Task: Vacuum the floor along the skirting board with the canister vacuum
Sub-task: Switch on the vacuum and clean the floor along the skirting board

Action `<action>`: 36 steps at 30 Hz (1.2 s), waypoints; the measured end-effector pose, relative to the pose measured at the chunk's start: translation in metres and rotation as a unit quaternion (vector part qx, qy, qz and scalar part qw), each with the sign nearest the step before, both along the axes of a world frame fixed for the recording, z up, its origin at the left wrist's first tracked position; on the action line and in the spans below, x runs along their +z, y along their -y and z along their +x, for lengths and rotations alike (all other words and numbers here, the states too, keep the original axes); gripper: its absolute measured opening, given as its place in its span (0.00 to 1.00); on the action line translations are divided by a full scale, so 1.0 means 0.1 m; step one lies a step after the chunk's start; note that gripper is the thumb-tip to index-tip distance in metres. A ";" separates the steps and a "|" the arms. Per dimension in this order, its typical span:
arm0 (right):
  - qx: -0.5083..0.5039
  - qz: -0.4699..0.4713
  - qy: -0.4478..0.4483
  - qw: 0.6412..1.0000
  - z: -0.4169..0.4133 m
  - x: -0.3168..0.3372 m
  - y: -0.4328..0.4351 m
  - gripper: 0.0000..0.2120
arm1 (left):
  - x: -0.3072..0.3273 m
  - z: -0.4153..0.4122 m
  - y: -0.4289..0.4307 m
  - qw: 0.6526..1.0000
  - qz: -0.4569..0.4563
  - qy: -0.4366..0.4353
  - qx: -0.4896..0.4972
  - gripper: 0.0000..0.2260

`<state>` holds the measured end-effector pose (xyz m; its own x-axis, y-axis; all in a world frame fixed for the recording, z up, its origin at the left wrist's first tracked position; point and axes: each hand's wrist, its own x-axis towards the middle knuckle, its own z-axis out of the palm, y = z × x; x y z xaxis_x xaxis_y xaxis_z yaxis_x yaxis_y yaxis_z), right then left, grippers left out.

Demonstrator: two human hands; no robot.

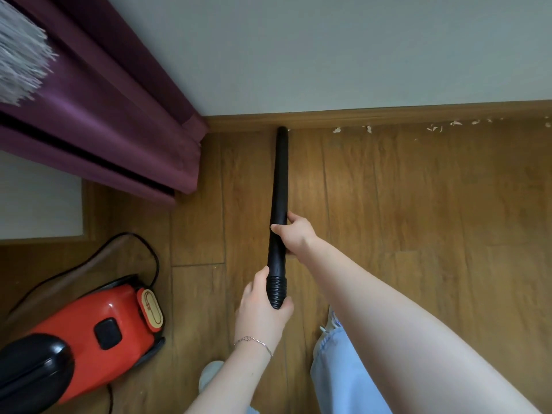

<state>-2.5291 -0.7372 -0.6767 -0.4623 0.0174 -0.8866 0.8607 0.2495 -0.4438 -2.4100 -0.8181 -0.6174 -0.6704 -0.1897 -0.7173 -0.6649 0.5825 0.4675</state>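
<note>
wood floor | scraps by skirting board, upper right | curtain upper left | left hand, right hand fingers grip wand

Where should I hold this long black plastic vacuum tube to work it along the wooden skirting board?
Hold the long black plastic vacuum tube at its thick near end, as now: right hand round the smooth shaft from the right, left hand at the ribbed cuff from the left. It tapers toward the tip at the wooden skirting board.
</note>
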 end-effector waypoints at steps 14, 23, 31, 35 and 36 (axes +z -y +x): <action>-0.050 0.009 0.004 0.999 0.05 0.01 -0.30 0.26 | -0.01 -0.05 -0.15 0.998 0.030 0.017 -0.050 0.30; 0.021 -0.016 0.009 1.000 0.02 0.04 -0.04 0.28 | 0.01 0.04 -0.06 1.000 0.027 0.010 0.008 0.28; -0.029 0.005 0.011 1.000 -0.03 0.00 -0.24 0.27 | 0.03 -0.07 -0.15 0.999 0.044 -0.004 -0.022 0.28; -0.056 0.002 0.010 0.998 -0.02 0.00 -0.38 0.24 | 0.02 -0.09 -0.25 0.998 0.049 -0.010 -0.028 0.29; -0.072 0.009 0.006 0.997 -0.02 -0.01 -0.44 0.23 | 0.01 -0.11 -0.26 0.998 0.046 -0.013 -0.039 0.29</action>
<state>-2.5312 -0.6936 -0.6780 -0.4439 0.0990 -0.8906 0.8930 0.1308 -0.4306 -2.4208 -0.7923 -0.6163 -0.6987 -0.0700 -0.7120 -0.6068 0.5852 0.5379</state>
